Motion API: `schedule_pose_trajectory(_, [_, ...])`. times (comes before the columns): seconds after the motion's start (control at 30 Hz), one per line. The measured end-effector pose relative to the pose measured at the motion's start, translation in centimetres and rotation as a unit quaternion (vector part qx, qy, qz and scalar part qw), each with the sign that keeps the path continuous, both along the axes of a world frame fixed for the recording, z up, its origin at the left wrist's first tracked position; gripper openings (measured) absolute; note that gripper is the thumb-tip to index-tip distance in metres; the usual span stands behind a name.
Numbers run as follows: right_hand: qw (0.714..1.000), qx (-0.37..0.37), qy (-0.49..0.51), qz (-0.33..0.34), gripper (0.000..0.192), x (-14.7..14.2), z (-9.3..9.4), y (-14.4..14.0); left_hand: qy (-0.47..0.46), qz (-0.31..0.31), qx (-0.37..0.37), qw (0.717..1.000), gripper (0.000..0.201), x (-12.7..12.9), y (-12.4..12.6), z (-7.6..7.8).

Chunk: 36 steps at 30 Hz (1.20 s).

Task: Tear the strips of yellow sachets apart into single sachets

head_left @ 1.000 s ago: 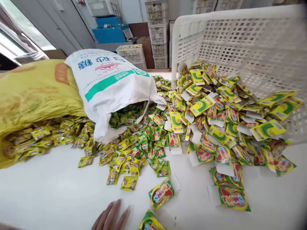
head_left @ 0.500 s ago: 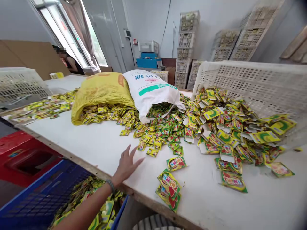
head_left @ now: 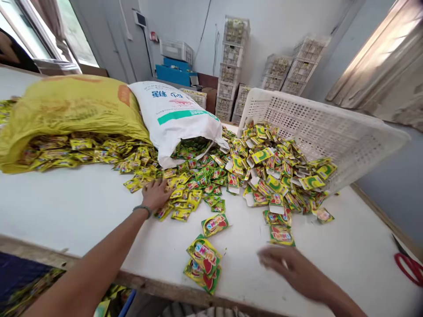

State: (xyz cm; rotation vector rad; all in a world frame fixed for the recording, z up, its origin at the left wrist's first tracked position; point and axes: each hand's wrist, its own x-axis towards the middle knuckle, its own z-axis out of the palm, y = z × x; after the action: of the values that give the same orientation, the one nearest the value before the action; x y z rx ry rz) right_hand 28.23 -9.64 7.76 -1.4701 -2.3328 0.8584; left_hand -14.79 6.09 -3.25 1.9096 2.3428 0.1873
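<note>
Both your hands have moved in: left hand (head_left: 155, 193) now flat on the sachets (head_left: 185, 193), fingers spread, holding nothing; right hand (head_left: 291, 268) blurred, grip unclear.

Sacks, crates and scissors around the white table (head_left: 66, 211)

Yellow sack (head_left: 66, 105) lies on its side beside the white sack (head_left: 178, 114); a white perforated crate (head_left: 324, 132) is tipped over; red-handled scissors (head_left: 408, 264) sit at the far right edge; stacked crates (head_left: 233, 48) line the back wall near a blue box (head_left: 173, 75).
</note>
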Motion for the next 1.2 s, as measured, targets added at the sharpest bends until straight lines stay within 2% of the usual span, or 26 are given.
schedule_pose_trajectory(0.1, [0.999, 0.031, 0.021, 0.015, 0.034, -3.9, -1.0, 8.2, 0.006, -0.028, -0.009, 1.0, 0.065, 2.7, -2.7, -1.0])
schedule_pose_trajectory(0.2, [0.995, 0.099, -0.017, -0.026, 0.032, -9.0, -3.3, 16.6, -0.005, -0.02, -0.021, 1.0, 0.065, 3.8, -4.8, -0.3])
schedule_pose_trajectory(0.23, [0.994, 0.094, -0.053, -0.021, 0.036, -10.3, -4.3, 18.3, -0.009, -0.008, -0.004, 1.0, 0.066, 4.1, -5.5, 0.2])
schedule_pose_trajectory(0.3, [0.988, 0.081, -0.13, 0.009, 0.045, -11.8, -6.4, 19.5, -0.019, 0.01, 0.072, 0.997, 0.066, 4.6, -7.2, 1.4])
schedule_pose_trajectory(0.37, [0.983, 0.091, -0.153, 0.033, 0.048, -11.9, -7.8, 18.2, -0.047, -0.022, 0.154, 0.987, 0.059, 5.4, -9.3, 2.6])
schedule_pose_trajectory(0.43, [0.985, 0.114, -0.126, 0.018, 0.043, -11.1, -8.6, 15.6, -0.105, -0.12, 0.177, 0.971, 0.054, 6.7, -11.8, 3.6])
schedule_pose_trajectory(0.53, [0.99, 0.118, -0.082, -0.014, 0.044, -9.7, -8.9, 11.5, -0.154, -0.308, 0.086, 0.935, 0.056, 9.1, -15.1, 4.0])
schedule_pose_trajectory(0.6, [0.992, 0.098, -0.08, -0.005, 0.048, -9.1, -8.9, 9.5, -0.147, -0.37, 0.011, 0.917, 0.056, 10.3, -16.6, 3.9])
schedule_pose_trajectory(0.67, [0.994, 0.079, -0.081, 0.001, 0.047, -8.6, -9.0, 8.1, -0.138, -0.369, -0.033, 0.919, 0.053, 11.0, -17.4, 3.8])
schedule_pose_trajectory(0.77, [0.996, 0.052, -0.072, 0.0, 0.044, -7.6, -9.1, 6.7, -0.14, -0.338, -0.05, 0.929, 0.056, 11.2, -17.5, 4.1])
schedule_pose_trajectory(0.9, [0.996, 0.049, -0.056, 0.059, 0.077, -5.9, -9.6, 5.4, -0.146, -0.326, -0.076, 0.931, 0.055, 11.5, -16.4, 4.3])
schedule_pose_trajectory(0.93, [0.995, 0.055, -0.049, 0.062, 0.079, -5.5, -9.8, 5.3, -0.145, -0.335, -0.09, 0.927, 0.052, 11.8, -16.1, 4.2])
schedule_pose_trajectory(1.0, [0.996, 0.07, -0.028, 0.037, 0.069, -4.9, -10.2, 5.2, -0.15, -0.35, -0.104, 0.919, 0.049, 12.5, -15.6, 4.1])
schedule_pose_trajectory(1.07, [0.996, 0.088, 0.004, 0.006, 0.058, -4.7, -10.3, 5.4, -0.17, -0.327, -0.057, 0.928, 0.05, 13.3, -14.9, 4.1])
schedule_pose_trajectory(1.13, [0.993, 0.106, 0.05, -0.002, 0.057, -5.0, -10.1, 5.5, -0.198, -0.286, 0.021, 0.937, 0.054, 14.1, -13.8, 4.4])
schedule_pose_trajectory(1.2, [0.988, 0.118, 0.097, 0.01, 0.06, -5.6, -9.8, 5.4, -0.217, -0.271, 0.038, 0.937, 0.057, 14.8, -12.5, 4.7])
